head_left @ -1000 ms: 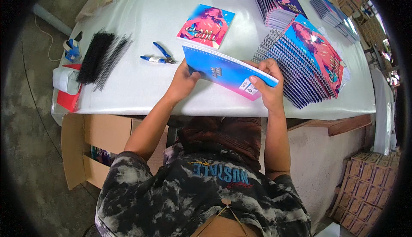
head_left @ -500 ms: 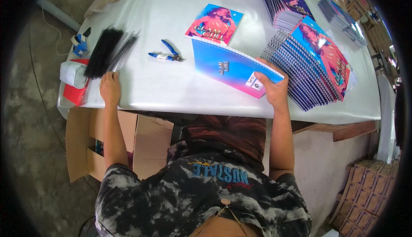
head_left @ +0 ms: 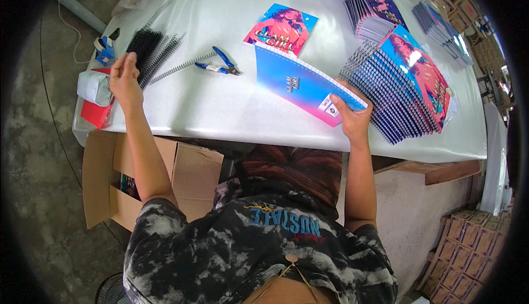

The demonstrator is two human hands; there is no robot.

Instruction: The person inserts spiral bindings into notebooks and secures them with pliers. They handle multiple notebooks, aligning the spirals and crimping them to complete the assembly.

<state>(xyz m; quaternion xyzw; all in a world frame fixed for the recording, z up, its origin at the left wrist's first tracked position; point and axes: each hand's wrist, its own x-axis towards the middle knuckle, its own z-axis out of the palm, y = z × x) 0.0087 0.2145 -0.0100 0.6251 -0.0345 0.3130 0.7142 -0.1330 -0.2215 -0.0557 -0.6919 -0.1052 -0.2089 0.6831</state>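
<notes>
The right hand (head_left: 355, 115) is gripping a blue-pink notebook (head_left: 292, 81) toward the front edge of the bench (head_left: 220, 111); the left hand (head_left: 127, 81) is touching black coils (head_left: 144, 50) near the left edge, grip unclear. Bunched coils might be snagging; the one-handed hold might be letting pages slip.

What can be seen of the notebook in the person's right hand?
The notebook has a smooth, card-like cover shading from blue to pink, with central lettering and a white label near one corner. White page edges and small holes line its upper edge; no coil shows. The right hand holds it tilted by its right end.
</notes>
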